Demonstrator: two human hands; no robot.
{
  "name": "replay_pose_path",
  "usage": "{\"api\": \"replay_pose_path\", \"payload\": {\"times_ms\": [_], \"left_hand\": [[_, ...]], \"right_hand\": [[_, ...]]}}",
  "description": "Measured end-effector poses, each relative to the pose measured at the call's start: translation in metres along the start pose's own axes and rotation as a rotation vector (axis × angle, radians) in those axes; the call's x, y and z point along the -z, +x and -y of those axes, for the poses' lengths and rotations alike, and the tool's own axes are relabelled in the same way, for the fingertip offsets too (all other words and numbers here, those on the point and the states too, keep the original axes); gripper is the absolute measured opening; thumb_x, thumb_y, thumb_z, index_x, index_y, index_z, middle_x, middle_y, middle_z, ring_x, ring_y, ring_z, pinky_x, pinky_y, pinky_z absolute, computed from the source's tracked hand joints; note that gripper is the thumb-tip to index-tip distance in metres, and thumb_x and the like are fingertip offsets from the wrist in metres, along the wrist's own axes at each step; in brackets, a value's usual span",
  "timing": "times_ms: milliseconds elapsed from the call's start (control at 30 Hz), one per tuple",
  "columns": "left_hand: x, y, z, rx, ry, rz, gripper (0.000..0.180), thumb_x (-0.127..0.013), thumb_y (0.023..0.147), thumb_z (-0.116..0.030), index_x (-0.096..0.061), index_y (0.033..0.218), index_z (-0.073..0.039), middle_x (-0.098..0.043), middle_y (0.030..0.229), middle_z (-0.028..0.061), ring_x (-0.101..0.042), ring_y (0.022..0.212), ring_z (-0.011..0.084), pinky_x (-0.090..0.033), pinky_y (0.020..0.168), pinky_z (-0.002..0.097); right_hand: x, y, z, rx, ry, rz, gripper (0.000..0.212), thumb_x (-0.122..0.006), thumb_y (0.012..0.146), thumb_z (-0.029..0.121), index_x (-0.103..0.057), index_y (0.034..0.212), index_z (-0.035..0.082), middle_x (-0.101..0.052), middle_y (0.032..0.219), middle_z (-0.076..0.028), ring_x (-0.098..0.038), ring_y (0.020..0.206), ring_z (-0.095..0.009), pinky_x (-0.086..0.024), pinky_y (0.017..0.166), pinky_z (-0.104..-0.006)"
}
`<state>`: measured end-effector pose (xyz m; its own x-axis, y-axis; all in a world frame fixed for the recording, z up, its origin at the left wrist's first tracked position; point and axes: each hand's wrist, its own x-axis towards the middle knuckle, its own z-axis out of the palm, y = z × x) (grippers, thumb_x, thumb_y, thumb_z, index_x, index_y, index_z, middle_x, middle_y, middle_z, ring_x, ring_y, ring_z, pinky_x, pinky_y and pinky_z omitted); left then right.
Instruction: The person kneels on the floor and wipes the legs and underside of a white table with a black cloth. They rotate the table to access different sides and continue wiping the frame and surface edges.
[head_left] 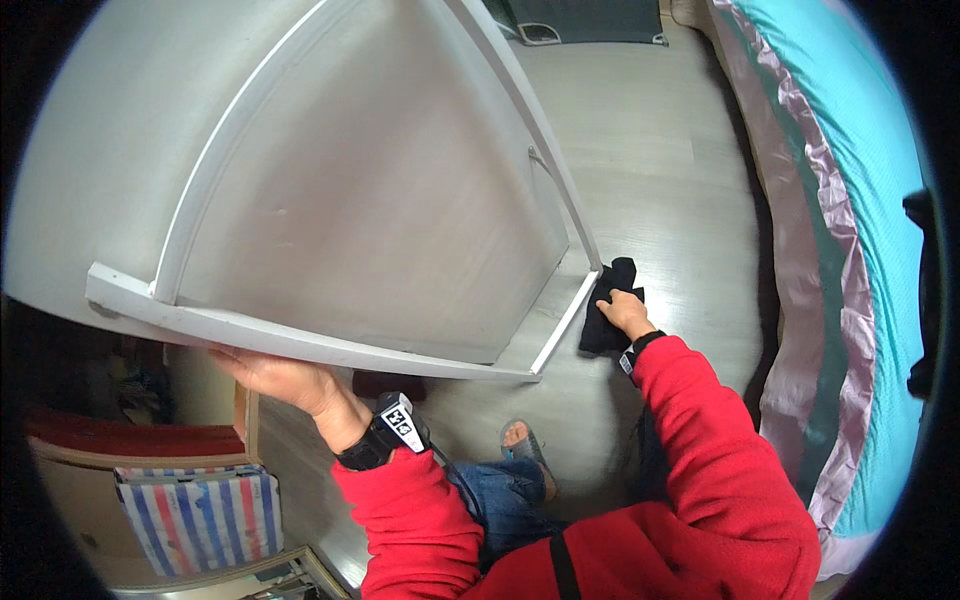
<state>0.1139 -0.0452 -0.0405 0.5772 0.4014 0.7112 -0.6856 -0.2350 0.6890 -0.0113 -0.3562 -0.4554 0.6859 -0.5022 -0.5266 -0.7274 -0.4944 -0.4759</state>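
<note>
A large white frame (330,345) of straight bars, joined to a pale panel like a piece of furniture, stands tilted in front of me. My left hand (285,382) holds its lower bar from beneath, with the fingertips hidden behind the bar. On the other side, my right hand (627,312) is closed on a black cloth (600,332). The cloth is bunched up against the frame's right-hand corner, where a long bar meets a short one.
A bed (865,250) with a turquoise cover and pink ruffled edge lines the right side. A dark grey fabric item (600,20) lies at the far end of the pale floor (660,140). Lower left are a striped bag (205,520) and wooden furniture edges. My sandalled foot (520,440) is below.
</note>
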Motion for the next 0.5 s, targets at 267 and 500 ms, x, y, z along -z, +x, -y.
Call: {"api": "replay_pose_path", "payload": {"times_ms": [267, 500], "left_hand": [[0.004, -0.006, -0.004, -0.033, -0.069, 0.058, 0.053, -0.040, 0.107, -0.044, -0.041, 0.136, 0.000, -0.049, 0.132, 0.0144, -0.051, 0.117, 0.0221, -0.043, 0.102, 0.0386], [0.006, -0.003, -0.001, -0.067, 0.000, 0.064, 0.055, -0.043, 0.105, -0.044, -0.045, 0.125, 0.007, -0.056, 0.122, 0.0205, -0.059, 0.105, 0.0267, -0.048, 0.094, 0.0393]], "right_hand": [[0.125, -0.033, 0.005, 0.135, 1.312, 0.393, 0.042, -0.068, 0.088, 0.044, -0.068, 0.105, 0.005, -0.071, 0.086, -0.006, -0.068, 0.066, -0.015, -0.054, 0.050, -0.0288], [0.175, -0.080, -0.038, 0.059, 1.318, 0.205, 0.035, -0.070, 0.086, 0.035, -0.069, 0.104, 0.004, -0.072, 0.091, -0.008, -0.070, 0.079, -0.018, -0.056, 0.072, -0.0292]]}}
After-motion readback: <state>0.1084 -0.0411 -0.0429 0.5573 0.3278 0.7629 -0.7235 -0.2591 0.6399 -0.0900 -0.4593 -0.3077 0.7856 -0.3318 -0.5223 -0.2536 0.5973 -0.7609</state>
